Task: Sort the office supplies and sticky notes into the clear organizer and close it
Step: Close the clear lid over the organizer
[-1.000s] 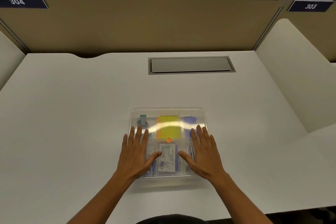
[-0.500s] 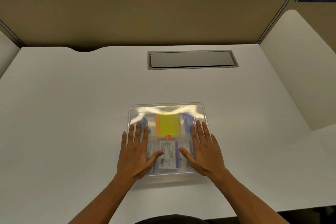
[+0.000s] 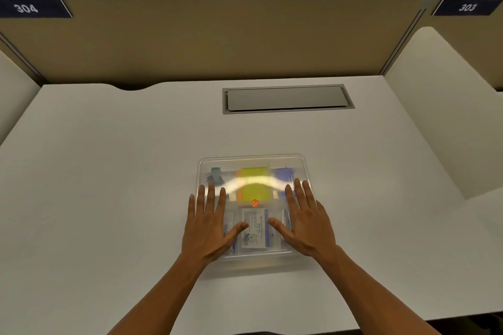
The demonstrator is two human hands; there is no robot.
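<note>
A clear organizer [image 3: 251, 159] lies on the white desk near me with its lid down. Through the lid I see yellow sticky notes [image 3: 254, 183], a teal item [image 3: 216, 174] at the far left, a blue-purple item [image 3: 281, 174] at the far right, a small orange sticker [image 3: 255, 202] and a white printed packet [image 3: 254, 228]. My left hand [image 3: 208, 228] lies flat on the lid's left side, fingers straight and spread. On the right side my right hand [image 3: 306, 223] rests the same way.
The white desk [image 3: 109, 185] has a grey cable hatch [image 3: 287, 99] set in at the back. A tan partition [image 3: 217, 38] with labels 304 and 303 rises behind it. White side dividers stand left and right. Chair backs show beyond the partition.
Both hands stay flat on the lid in the same places. Only the camera view has shifted a little, moving the glare across the lid.
</note>
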